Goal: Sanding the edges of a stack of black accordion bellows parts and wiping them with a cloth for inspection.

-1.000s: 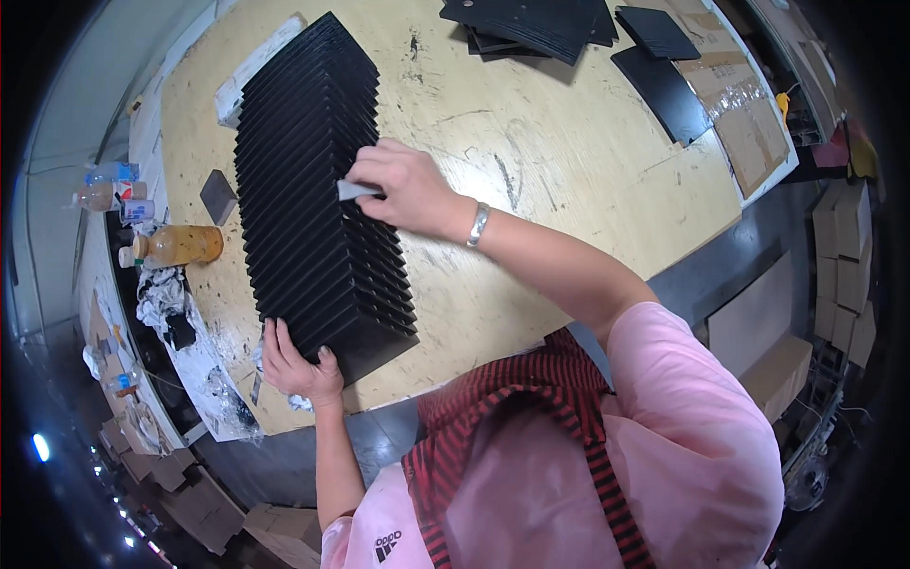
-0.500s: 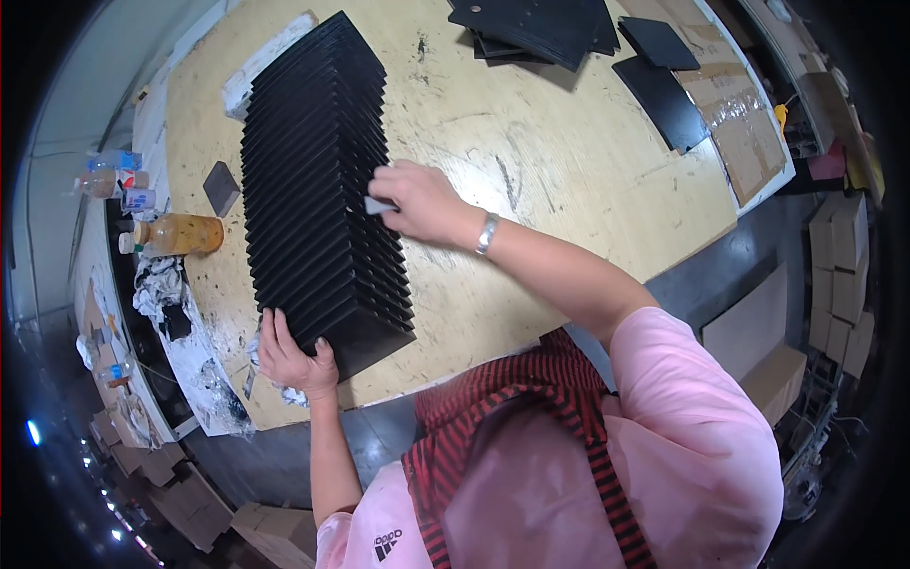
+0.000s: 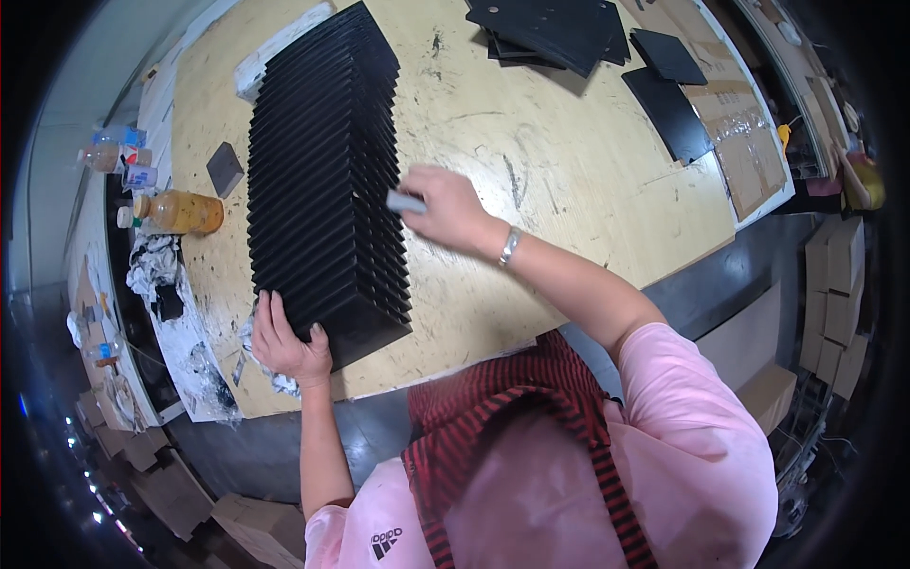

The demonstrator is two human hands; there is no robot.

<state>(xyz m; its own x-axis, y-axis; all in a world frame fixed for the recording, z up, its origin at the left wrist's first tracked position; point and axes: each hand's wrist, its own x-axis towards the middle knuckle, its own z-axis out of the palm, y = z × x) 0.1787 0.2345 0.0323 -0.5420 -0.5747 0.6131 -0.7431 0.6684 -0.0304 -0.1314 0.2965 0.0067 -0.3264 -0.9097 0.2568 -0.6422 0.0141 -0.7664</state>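
Right hand (image 3: 445,207), clenched on a small grey block (image 3: 406,201), has slid down the black stack (image 3: 327,180); left hand (image 3: 284,341) remains braced flat against it, released.

An orange bottle (image 3: 180,211) stands beside crumpled rags (image 3: 152,266), with loose black sheets (image 3: 559,28) and cardboard (image 3: 749,156) farther off.

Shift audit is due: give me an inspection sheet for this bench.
Surface: pale wooden table, scuffed and stained.
Job's things: long row of black panels; small grey block.
Clutter: orange bottle, dark pad, loose black sheets, crumpled rags.
Hands: left hand braces the row's near end; right hand grips the block beside the row.
Cables: nothing seen.
Surroundings: cardboard boxes at right.
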